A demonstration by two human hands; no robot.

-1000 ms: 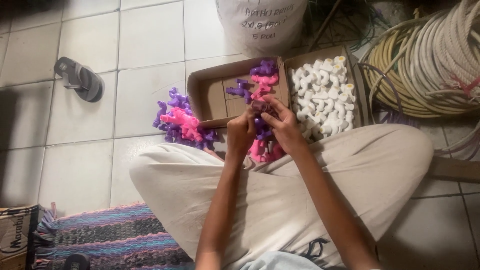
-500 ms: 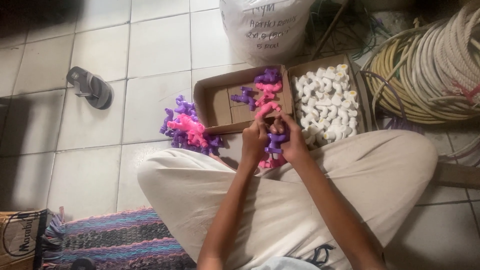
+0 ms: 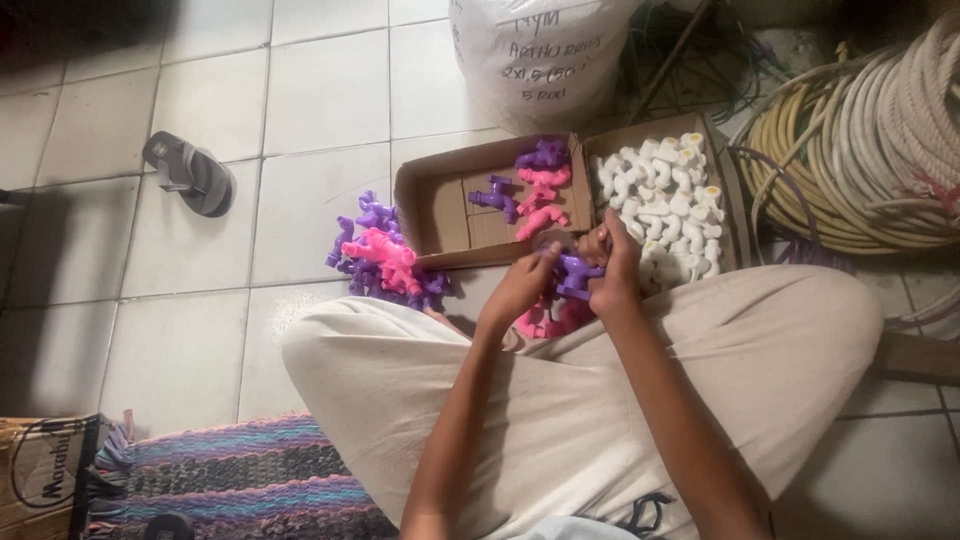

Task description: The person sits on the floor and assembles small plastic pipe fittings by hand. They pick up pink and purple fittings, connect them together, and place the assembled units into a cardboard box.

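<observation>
My left hand (image 3: 522, 288) and my right hand (image 3: 612, 268) meet above my crossed legs, both gripping one purple plastic tap (image 3: 573, 274). Under them a few pink taps (image 3: 545, 322) lie by my knee. Just beyond stands an open cardboard box (image 3: 432, 212) with purple and pink taps (image 3: 535, 190) at its right end. A second box beside it holds several white taps (image 3: 660, 210). A loose pile of purple and pink taps (image 3: 382, 258) sits on the tiles left of the box.
A grey sandal (image 3: 188, 172) lies on the white tiles at the left. A full white sack (image 3: 535, 55) stands behind the boxes. Coiled hoses and rope (image 3: 870, 150) fill the right. A striped woven mat (image 3: 240, 480) and a paper bag (image 3: 45, 475) lie at the lower left.
The view has shifted a little, so everything sits further right and lower. Both hands stay together on the purple tap and have turned it slightly.
</observation>
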